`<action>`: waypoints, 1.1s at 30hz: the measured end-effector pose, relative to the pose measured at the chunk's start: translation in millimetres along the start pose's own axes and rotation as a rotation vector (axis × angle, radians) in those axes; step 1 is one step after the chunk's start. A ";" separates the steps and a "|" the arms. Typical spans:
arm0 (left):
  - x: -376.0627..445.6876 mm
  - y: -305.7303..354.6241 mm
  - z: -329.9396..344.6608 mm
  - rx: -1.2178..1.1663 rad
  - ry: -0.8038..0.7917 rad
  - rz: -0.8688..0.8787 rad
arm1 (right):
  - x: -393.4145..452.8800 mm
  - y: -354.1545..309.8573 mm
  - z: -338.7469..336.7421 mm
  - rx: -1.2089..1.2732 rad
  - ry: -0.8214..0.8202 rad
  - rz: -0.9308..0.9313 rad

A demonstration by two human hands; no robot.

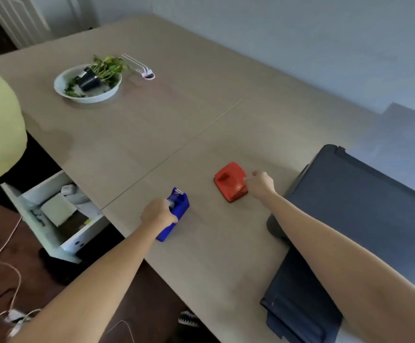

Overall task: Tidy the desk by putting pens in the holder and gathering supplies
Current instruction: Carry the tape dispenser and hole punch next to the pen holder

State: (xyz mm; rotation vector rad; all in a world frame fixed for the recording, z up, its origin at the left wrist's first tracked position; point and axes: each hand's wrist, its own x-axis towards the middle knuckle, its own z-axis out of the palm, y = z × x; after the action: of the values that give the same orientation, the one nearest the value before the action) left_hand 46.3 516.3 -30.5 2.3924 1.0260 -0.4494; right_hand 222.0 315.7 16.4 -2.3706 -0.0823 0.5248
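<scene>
Head view: left hand (pixel 158 214) grips a glossy blue tape dispenser (pixel 176 209); right hand (pixel 261 185) clasps a boxy red hole punch (pixel 228 180).

On the desk (pixel 201 115), the left hand (pixel 158 214) grips a blue tape dispenser (pixel 178 209) while the right hand (pixel 261 184) touches a red hole punch (pixel 230 180).

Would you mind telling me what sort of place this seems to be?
Probably a home office or study: a desk with a blue tape dispenser, a red hole punch, a printer and an open drawer.
</scene>
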 end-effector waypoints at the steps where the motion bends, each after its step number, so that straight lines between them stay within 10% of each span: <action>1: 3.3 -3.9 1.7 0.011 -0.009 0.033 | 5.2 -0.4 8.5 -0.026 -0.012 0.015; 15: 13.7 -5.0 -26.2 -0.640 -0.164 -0.104 | 20.5 -16.6 16.2 0.334 0.018 0.165; 33: -189.9 318.5 19.4 -0.602 -0.413 0.590 | -151.6 165.7 -335.5 0.694 0.468 -0.031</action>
State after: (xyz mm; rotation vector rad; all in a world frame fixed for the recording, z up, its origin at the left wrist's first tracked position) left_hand 154.7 206.3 142.6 1.8228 0.1971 -0.3299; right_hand 201.1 -49.2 187.9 -1.7436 0.2396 -0.0398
